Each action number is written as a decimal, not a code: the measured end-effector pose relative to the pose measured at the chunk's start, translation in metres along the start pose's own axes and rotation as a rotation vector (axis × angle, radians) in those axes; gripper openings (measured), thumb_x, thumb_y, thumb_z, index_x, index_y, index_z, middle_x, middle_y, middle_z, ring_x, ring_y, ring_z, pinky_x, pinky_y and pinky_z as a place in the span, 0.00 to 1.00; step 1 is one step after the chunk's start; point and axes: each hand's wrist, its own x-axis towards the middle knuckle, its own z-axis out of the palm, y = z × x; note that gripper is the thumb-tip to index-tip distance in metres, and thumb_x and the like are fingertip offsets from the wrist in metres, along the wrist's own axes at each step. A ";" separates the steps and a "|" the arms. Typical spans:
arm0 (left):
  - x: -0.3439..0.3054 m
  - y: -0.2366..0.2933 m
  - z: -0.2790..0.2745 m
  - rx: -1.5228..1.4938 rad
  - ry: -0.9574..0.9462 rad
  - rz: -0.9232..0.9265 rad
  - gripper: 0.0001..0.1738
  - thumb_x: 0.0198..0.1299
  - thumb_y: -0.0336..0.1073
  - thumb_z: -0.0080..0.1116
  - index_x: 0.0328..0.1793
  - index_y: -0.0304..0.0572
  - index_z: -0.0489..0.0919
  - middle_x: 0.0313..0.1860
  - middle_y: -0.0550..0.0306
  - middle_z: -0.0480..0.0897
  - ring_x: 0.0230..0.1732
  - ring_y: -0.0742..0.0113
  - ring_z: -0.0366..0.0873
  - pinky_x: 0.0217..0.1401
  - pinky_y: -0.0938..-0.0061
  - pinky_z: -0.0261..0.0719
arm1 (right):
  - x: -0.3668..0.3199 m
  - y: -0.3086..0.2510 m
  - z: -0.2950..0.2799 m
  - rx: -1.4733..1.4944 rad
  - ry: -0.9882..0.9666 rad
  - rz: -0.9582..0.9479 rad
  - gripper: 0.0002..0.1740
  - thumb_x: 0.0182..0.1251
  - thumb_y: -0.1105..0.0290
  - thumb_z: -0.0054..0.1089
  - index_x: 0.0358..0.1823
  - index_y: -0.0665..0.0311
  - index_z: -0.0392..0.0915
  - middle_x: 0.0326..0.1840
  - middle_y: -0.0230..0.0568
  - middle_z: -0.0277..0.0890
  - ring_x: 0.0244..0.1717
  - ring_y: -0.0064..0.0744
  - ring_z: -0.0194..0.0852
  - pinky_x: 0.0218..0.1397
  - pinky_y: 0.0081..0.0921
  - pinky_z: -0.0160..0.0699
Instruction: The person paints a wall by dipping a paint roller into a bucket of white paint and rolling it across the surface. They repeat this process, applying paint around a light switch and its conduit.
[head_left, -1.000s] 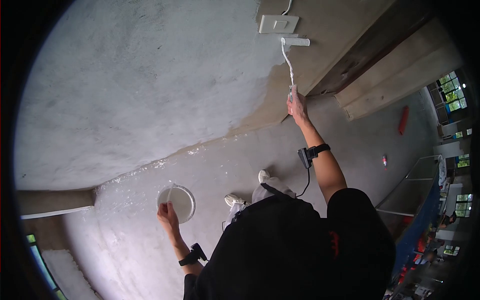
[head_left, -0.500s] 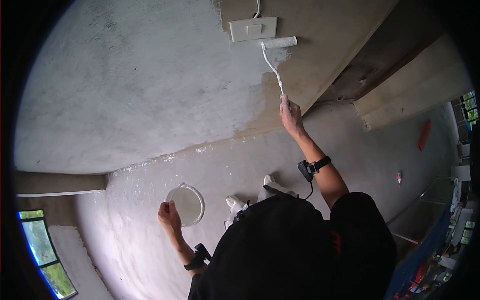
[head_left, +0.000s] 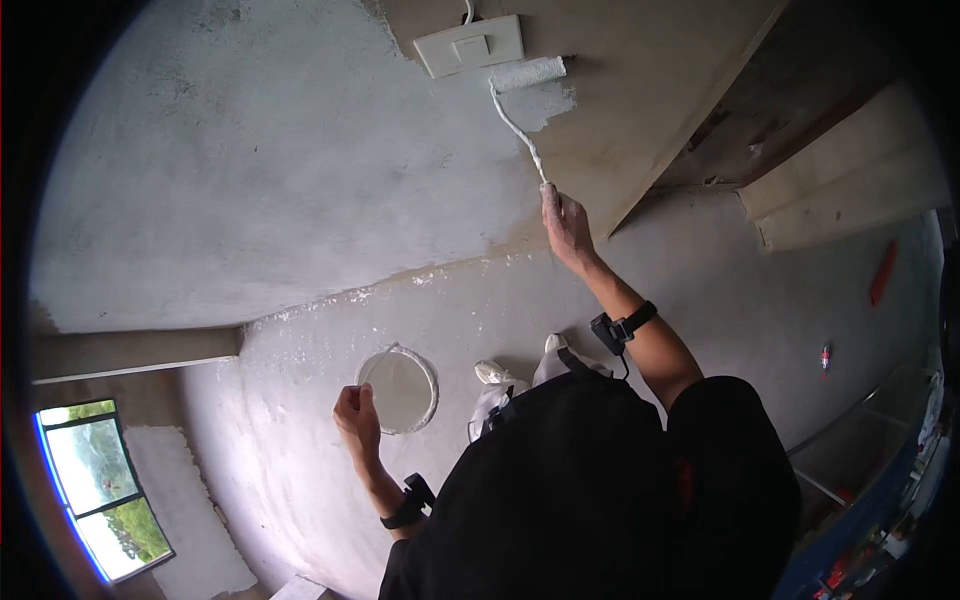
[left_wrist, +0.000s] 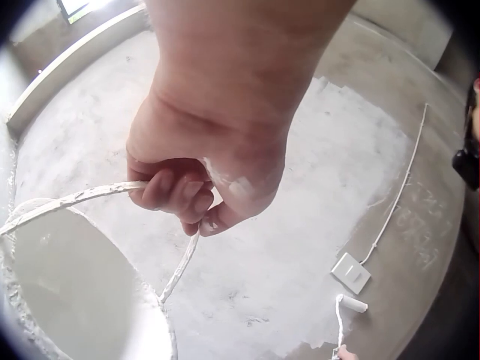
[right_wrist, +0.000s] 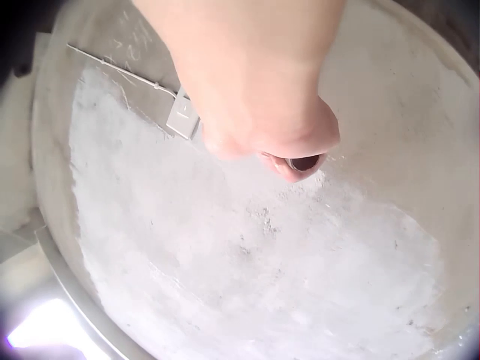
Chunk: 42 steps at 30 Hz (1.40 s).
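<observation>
Indoors — right hand point(head_left: 570, 235): at 2 o'clock in the head view, curled closed round a handle point(right_wrist: 304, 162), dark and round at the end in the right wrist view.
Paint roller point(head_left: 528, 75): at 12 o'clock, up at the wall, coated white along the sleeve and carried on a bent, white-crusted rod point(head_left: 520, 135) running toward 5 o'clock into the right fist.
Switch plate point(head_left: 469, 46): just beside the roller, toward 11 o'clock; joined to a thin cable point(left_wrist: 407, 176) in the left wrist view.
Pale coat point(head_left: 250, 170): spread across the wall toward 10 o'clock, ragged at the edge by the roller.
Bare brown wall point(head_left: 640, 110): at 1 o'clock, beyond that edge.
Left hand point(head_left: 358, 425): between 7 and 8 o'clock, curled tight, with thumb brought in to the fingers — gripping a bail point(left_wrist: 82, 196).
Bail: crusted white, entering the fist from 9 o'clock and leaving toward 7 in the left wrist view.
Bucket point(head_left: 436, 385): at 7 o'clock, beside the left hand, pale grey inside; hanging or standing, impossible to tell.
Window point(head_left: 95, 470): at 8 o'clock, bright with greenery.
Small bottle point(head_left: 826, 358): at 3 o'clock, on the grey floor point(head_left: 720, 300).
Black shirt point(head_left: 600, 480): at 5 o'clock, worn by the person.
</observation>
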 end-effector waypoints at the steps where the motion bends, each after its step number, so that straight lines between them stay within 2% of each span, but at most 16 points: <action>1: 0.000 0.001 0.000 0.018 -0.010 -0.016 0.15 0.63 0.37 0.58 0.31 0.28 0.78 0.17 0.56 0.74 0.20 0.72 0.65 0.26 0.70 0.66 | -0.003 0.002 0.003 0.035 0.000 0.005 0.31 0.78 0.50 0.41 0.24 0.72 0.69 0.18 0.56 0.66 0.21 0.50 0.67 0.30 0.44 0.65; 5: 0.001 0.000 0.002 0.048 -0.013 -0.012 0.16 0.63 0.38 0.58 0.31 0.29 0.78 0.17 0.57 0.73 0.20 0.73 0.64 0.26 0.70 0.65 | -0.028 0.065 0.024 0.126 -0.022 0.091 0.31 0.78 0.50 0.40 0.24 0.70 0.68 0.16 0.50 0.64 0.20 0.40 0.65 0.29 0.41 0.64; 7: 0.004 -0.001 0.000 0.030 -0.032 -0.026 0.16 0.63 0.39 0.58 0.31 0.29 0.78 0.17 0.59 0.73 0.20 0.75 0.64 0.25 0.72 0.64 | -0.041 0.084 0.035 0.144 -0.083 0.189 0.31 0.80 0.47 0.37 0.20 0.61 0.62 0.16 0.27 0.59 0.20 0.19 0.55 0.24 0.26 0.56; 14: 0.002 0.005 -0.001 -0.073 -0.060 -0.032 0.15 0.64 0.37 0.58 0.30 0.31 0.77 0.17 0.63 0.71 0.21 0.78 0.62 0.25 0.77 0.60 | -0.052 0.060 0.046 0.214 0.013 0.167 0.32 0.79 0.45 0.36 0.19 0.59 0.61 0.13 0.26 0.56 0.16 0.17 0.54 0.21 0.23 0.56; 16: 0.004 0.003 0.000 -0.077 -0.073 -0.067 0.14 0.64 0.37 0.58 0.31 0.31 0.77 0.17 0.65 0.70 0.20 0.79 0.61 0.23 0.78 0.59 | -0.044 0.052 0.046 0.380 -0.146 0.309 0.32 0.78 0.47 0.38 0.20 0.64 0.66 0.14 0.33 0.60 0.19 0.25 0.58 0.26 0.31 0.61; 18: 0.010 0.010 -0.002 -0.087 -0.086 -0.096 0.14 0.65 0.36 0.58 0.31 0.32 0.77 0.17 0.66 0.70 0.19 0.80 0.60 0.22 0.79 0.58 | -0.043 0.069 0.051 0.351 -0.144 0.283 0.33 0.78 0.45 0.37 0.19 0.63 0.66 0.14 0.32 0.63 0.18 0.26 0.60 0.26 0.31 0.61; 20: 0.014 0.014 -0.005 -0.427 -0.190 -0.353 0.12 0.66 0.36 0.58 0.32 0.34 0.77 0.17 0.69 0.67 0.17 0.83 0.58 0.19 0.82 0.54 | -0.051 0.098 0.052 0.232 -0.215 0.378 0.36 0.77 0.43 0.36 0.18 0.64 0.66 0.14 0.37 0.66 0.19 0.29 0.64 0.27 0.35 0.63; 23: 0.020 0.007 -0.007 -0.503 -0.189 -0.357 0.12 0.66 0.36 0.59 0.33 0.35 0.76 0.17 0.71 0.65 0.15 0.85 0.56 0.18 0.84 0.50 | -0.061 0.127 0.059 -0.022 -0.090 0.398 0.38 0.76 0.40 0.35 0.17 0.66 0.67 0.15 0.42 0.67 0.20 0.33 0.68 0.29 0.40 0.65; 26: 0.017 0.011 -0.008 -0.514 -0.188 -0.344 0.12 0.65 0.36 0.59 0.33 0.35 0.76 0.17 0.70 0.65 0.16 0.84 0.55 0.18 0.83 0.50 | -0.063 0.100 0.062 0.071 -0.076 0.414 0.37 0.77 0.42 0.36 0.18 0.67 0.66 0.15 0.43 0.65 0.20 0.33 0.66 0.29 0.40 0.65; 27: 0.016 0.011 -0.007 -0.500 -0.192 -0.347 0.12 0.65 0.36 0.59 0.33 0.35 0.77 0.17 0.70 0.65 0.16 0.84 0.55 0.18 0.83 0.50 | -0.061 0.087 0.063 0.074 -0.081 0.428 0.37 0.77 0.42 0.36 0.18 0.67 0.66 0.15 0.43 0.65 0.20 0.33 0.66 0.29 0.40 0.65; 29: 0.017 0.011 -0.008 -0.483 -0.203 -0.351 0.12 0.65 0.36 0.59 0.33 0.35 0.77 0.17 0.70 0.65 0.16 0.84 0.55 0.18 0.83 0.50 | -0.051 0.056 0.071 0.192 -0.028 0.223 0.34 0.79 0.44 0.36 0.17 0.59 0.63 0.13 0.28 0.59 0.18 0.21 0.55 0.23 0.28 0.56; 33: 0.017 0.010 -0.006 -0.458 -0.197 -0.331 0.11 0.66 0.36 0.59 0.33 0.35 0.76 0.17 0.71 0.65 0.16 0.84 0.55 0.18 0.83 0.50 | -0.029 0.029 0.072 0.341 -0.056 0.192 0.33 0.79 0.45 0.35 0.17 0.59 0.62 0.14 0.27 0.59 0.18 0.20 0.55 0.23 0.27 0.56; 35: 0.015 0.010 -0.006 -0.454 -0.186 -0.315 0.11 0.65 0.36 0.59 0.33 0.35 0.76 0.17 0.71 0.65 0.16 0.84 0.55 0.18 0.83 0.49 | -0.028 0.057 0.074 0.190 -0.075 0.173 0.35 0.77 0.44 0.35 0.21 0.70 0.67 0.16 0.46 0.68 0.20 0.38 0.67 0.30 0.40 0.67; 36: 0.015 0.012 -0.007 -0.466 -0.176 -0.345 0.11 0.65 0.36 0.59 0.33 0.36 0.76 0.17 0.71 0.65 0.16 0.84 0.55 0.18 0.83 0.49 | -0.034 0.071 0.073 0.190 -0.072 0.179 0.35 0.77 0.44 0.35 0.21 0.70 0.67 0.16 0.46 0.68 0.20 0.38 0.67 0.30 0.40 0.67; 38: 0.019 0.012 -0.008 -0.483 -0.172 -0.369 0.11 0.65 0.36 0.59 0.33 0.36 0.76 0.17 0.71 0.64 0.16 0.85 0.55 0.17 0.83 0.49 | -0.045 0.099 0.074 0.008 -0.120 0.348 0.38 0.76 0.42 0.33 0.25 0.73 0.72 0.23 0.58 0.76 0.28 0.54 0.77 0.37 0.47 0.71; 42: 0.018 0.005 -0.008 -0.493 -0.146 -0.389 0.11 0.65 0.36 0.59 0.33 0.35 0.76 0.17 0.71 0.64 0.15 0.85 0.54 0.17 0.83 0.48 | -0.063 0.138 0.084 -0.130 -0.035 0.384 0.39 0.77 0.42 0.33 0.25 0.73 0.73 0.22 0.58 0.75 0.28 0.55 0.77 0.35 0.47 0.70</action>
